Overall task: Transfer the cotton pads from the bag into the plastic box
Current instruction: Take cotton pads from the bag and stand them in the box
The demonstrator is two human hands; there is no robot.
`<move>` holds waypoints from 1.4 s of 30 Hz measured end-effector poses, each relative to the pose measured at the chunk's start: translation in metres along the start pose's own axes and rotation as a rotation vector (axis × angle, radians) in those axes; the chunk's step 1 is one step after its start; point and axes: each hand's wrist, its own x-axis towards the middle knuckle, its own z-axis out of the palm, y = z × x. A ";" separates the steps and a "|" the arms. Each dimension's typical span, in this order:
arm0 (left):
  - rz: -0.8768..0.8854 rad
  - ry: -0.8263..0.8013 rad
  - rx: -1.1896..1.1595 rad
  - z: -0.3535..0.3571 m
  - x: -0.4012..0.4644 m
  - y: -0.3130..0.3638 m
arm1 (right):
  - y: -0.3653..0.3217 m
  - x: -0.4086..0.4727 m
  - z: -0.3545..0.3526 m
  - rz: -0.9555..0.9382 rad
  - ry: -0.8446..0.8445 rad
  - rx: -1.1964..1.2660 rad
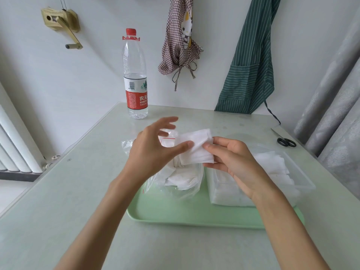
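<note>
1. Nearest the viewer, a pale green tray (175,213) sits on the glass-topped table (58,191), with both forearms reaching over it.
2. On the tray's left part lies a clear plastic bag (187,189), its mouth open upward, with loose white cotton pads (182,181) still inside.
3. On the tray's right part stands the clear plastic box (303,184), already holding a layer of white pads; the right wrist crosses in front of it.
4. The right hand (233,158) grips a stack of cotton pads (196,149) above the bag, thumb on the near face and fingers curled around the stack's right end.
5. The left hand (153,147) is open just beside that stack, fingers spread and relaxed, its thumb tip touching the stack's left side; it holds nothing.
6. Behind the hands, part of the bag's red-lined zip strip (168,137) shows.
7. Farther right, black-handled scissors (285,141) lie on the table, well apart from the tray.
8. At the table's far edge a water bottle (135,78) with a red cap stands upright.
9. On the wall hang a checked apron (181,39), a green striped apron (247,65) and a brass-coloured crank handle (66,26).
</note>
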 end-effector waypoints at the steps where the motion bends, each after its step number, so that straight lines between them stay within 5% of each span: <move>1: -0.020 -0.070 -0.065 -0.002 0.001 0.000 | -0.001 0.000 -0.001 0.007 -0.012 -0.004; 5: -0.122 -0.263 -0.281 -0.008 0.001 0.002 | -0.001 -0.001 -0.001 0.005 -0.039 -0.021; 10: -0.132 -0.339 -0.217 -0.007 0.002 -0.001 | 0.000 -0.001 0.002 -0.064 -0.021 -0.023; 15: -0.135 -0.025 -0.134 0.003 0.001 -0.002 | 0.001 -0.002 0.007 -0.370 0.170 -0.221; 22: -0.370 -0.279 -0.817 -0.006 0.003 0.013 | 0.009 -0.002 0.005 -0.741 0.287 -0.669; 30: -0.276 -0.379 -0.670 0.001 -0.001 0.006 | 0.001 -0.005 0.015 -0.527 0.263 -0.352; 36: -0.268 -0.415 -0.604 0.010 -0.001 0.003 | 0.006 -0.002 0.009 -0.448 0.332 -0.412; 42: -0.311 -0.297 -0.648 0.012 0.001 0.003 | -0.006 -0.003 -0.004 -0.155 0.284 -0.001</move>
